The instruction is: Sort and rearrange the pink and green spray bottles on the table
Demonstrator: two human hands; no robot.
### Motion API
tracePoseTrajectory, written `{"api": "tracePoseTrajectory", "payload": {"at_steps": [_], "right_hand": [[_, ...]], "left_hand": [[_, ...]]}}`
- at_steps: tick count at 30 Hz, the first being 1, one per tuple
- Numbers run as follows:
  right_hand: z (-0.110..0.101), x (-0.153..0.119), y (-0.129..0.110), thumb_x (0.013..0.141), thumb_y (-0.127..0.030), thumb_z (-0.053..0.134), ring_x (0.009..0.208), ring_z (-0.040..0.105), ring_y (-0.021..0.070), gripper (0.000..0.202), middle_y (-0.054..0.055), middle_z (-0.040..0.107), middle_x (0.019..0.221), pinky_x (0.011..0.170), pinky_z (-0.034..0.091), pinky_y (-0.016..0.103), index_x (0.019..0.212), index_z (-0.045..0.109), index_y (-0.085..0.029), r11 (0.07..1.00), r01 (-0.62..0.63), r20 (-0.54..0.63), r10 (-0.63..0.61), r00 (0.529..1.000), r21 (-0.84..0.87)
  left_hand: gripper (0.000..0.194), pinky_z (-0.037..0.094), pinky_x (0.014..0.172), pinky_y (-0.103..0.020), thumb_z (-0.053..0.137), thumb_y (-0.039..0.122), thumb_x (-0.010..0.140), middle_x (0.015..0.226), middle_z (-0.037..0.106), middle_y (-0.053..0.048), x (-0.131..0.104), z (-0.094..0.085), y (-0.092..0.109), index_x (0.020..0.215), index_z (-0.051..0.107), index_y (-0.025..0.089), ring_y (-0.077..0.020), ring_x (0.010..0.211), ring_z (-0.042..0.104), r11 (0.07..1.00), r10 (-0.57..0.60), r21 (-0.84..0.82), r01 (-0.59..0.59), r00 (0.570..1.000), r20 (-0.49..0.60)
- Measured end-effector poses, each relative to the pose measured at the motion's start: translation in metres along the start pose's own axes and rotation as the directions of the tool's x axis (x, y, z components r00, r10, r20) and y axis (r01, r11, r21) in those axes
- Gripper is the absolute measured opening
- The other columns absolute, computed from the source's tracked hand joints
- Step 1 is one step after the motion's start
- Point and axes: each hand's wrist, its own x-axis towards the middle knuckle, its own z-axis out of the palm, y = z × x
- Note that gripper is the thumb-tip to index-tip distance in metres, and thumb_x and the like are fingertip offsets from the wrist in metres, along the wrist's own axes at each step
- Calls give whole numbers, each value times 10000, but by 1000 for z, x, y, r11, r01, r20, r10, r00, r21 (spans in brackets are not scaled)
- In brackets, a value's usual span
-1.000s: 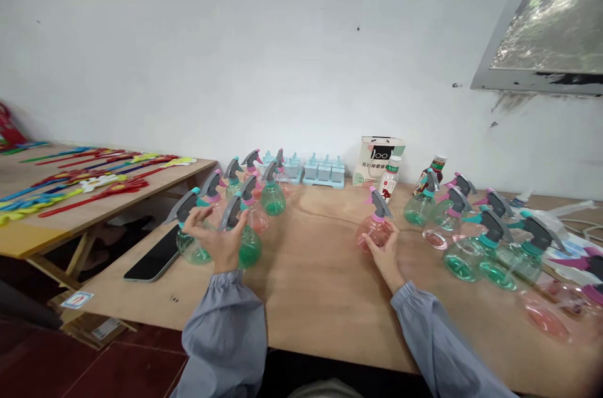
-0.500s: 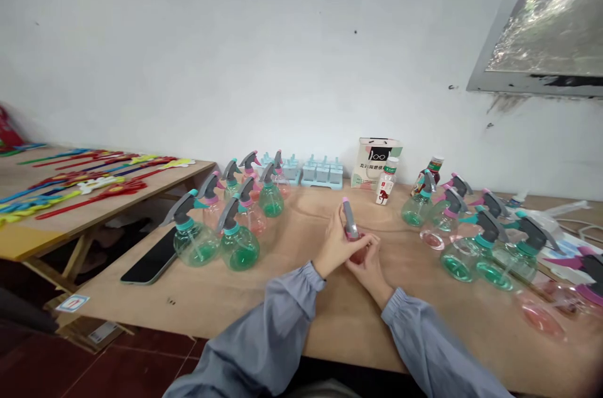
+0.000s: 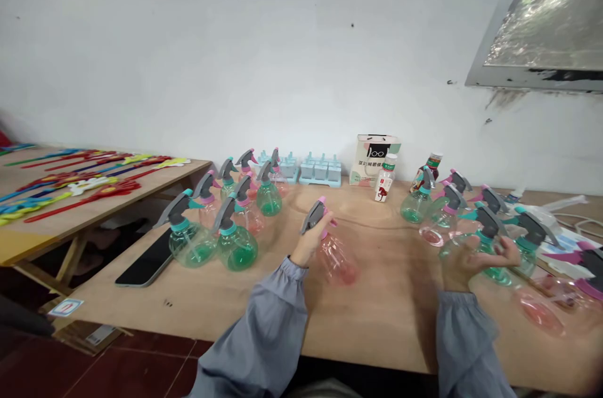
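My left hand [image 3: 308, 244] is closed around the neck and grey-and-pink trigger head of a clear pink spray bottle [image 3: 336, 260], which leans in the middle of the table. My right hand [image 3: 464, 263] is apart from it, fingers bent and spread, in front of a green spray bottle with a grey-and-teal head [image 3: 490, 222]. It partly covers that bottle; I cannot tell whether it touches it. Beside it stand another green bottle with a teal collar [image 3: 532, 235] and a pink bottle with a magenta collar [image 3: 537, 310].
Several pink and green spray bottles [image 3: 238, 250] stand at the left by a black phone [image 3: 146, 263]. Light-blue moulds [image 3: 320, 172], a paper bag [image 3: 365, 162] and a small labelled bottle [image 3: 385, 181] line the back. Colourful plastic hand-shaped sticks [image 3: 85, 200] cover the left table [image 3: 47, 238].
My right hand has left the pink spray bottle and moved right to the other bottles. My left hand has shifted left, and the bottle it holds now tilts, its head to the left.
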Motion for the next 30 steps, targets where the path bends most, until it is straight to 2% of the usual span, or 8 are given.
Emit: {"api": "tracePoseTrajectory", "payload": {"at_steps": [2, 5, 10, 13, 16, 20, 24, 30], "right_hand": [[-7, 9, 19, 830, -355, 522, 1185, 410, 389, 467, 151, 350, 1199, 999, 344, 662, 1228, 304, -244, 996, 71, -134, -79, 988, -60], [-14, 11, 34, 746, -324, 620, 1182, 413, 392, 559, 153, 366, 1191, 975, 378, 644, 1216, 330, -242, 983, 148, -142, -162, 976, -110], [-18, 9, 25, 655, -268, 674, 1105, 400, 364, 642, 109, 303, 1129, 941, 381, 647, 1178, 302, -258, 990, 73, -194, -96, 976, -122], [-19, 11, 20, 607, -241, 691, 1098, 387, 364, 666, 94, 290, 1111, 929, 362, 659, 1136, 286, -272, 996, 30, -227, -50, 973, -88], [-19, 11, 25, 603, -244, 732, 1115, 407, 365, 698, 96, 302, 1128, 957, 371, 652, 1137, 283, -274, 997, -18, -210, 1, 978, -81], [-17, 7, 44, 626, -272, 778, 1168, 449, 372, 755, 132, 356, 1187, 1028, 376, 635, 1198, 286, -247, 998, -5, -149, -4, 989, -61], [-13, 4, 62, 608, -293, 798, 1166, 485, 362, 792, 162, 395, 1189, 1027, 405, 603, 1200, 277, -222, 1000, -2, -136, -2, 991, -29], [-11, 4, 63, 581, -336, 814, 1167, 542, 360, 777, 191, 456, 1222, 1023, 425, 578, 1164, 313, -221, 993, -92, -87, 99, 991, 78]], "left_hand": [[494, 525, 876, -328, 784, 427, 713, 717, 674, 32, -1, -2, -1, 1147, 686, 212, -159, 776, 680, 997, -40, -59, 43, 998, 47], [486, 485, 979, -351, 827, 378, 668, 859, 723, -3, -1, -4, -2, 1098, 692, 196, -180, 907, 703, 990, -40, -127, 64, 983, 180], [296, 516, 883, -336, 788, 439, 716, 667, 657, 0, -4, -4, 5, 743, 668, 169, -164, 734, 685, 993, -36, -107, 54, 986, 162], [315, 532, 846, -326, 819, 434, 670, 721, 683, -12, -7, -2, 11, 775, 676, 174, -167, 746, 688, 984, -77, -140, 110, 972, 221], [370, 542, 840, -330, 847, 427, 599, 775, 708, -12, -7, -1, 15, 816, 675, 181, -189, 805, 703, 978, -61, -183, 103, 973, 224], [299, 536, 770, -310, 783, 439, 662, 651, 661, -15, -6, -2, 16, 676, 634, 180, -196, 771, 701, 987, -71, -132, 94, 983, 166], [301, 532, 827, -313, 781, 411, 648, 793, 732, -40, -6, -2, 15, 814, 693, 177, -201, 845, 709, 986, -63, -139, 92, 977, 206], [281, 542, 757, -319, 730, 449, 689, 706, 721, -49, -7, -5, 17, 686, 644, 182, -210, 779, 705, 992, -82, -85, 95, 986, 147]]}}
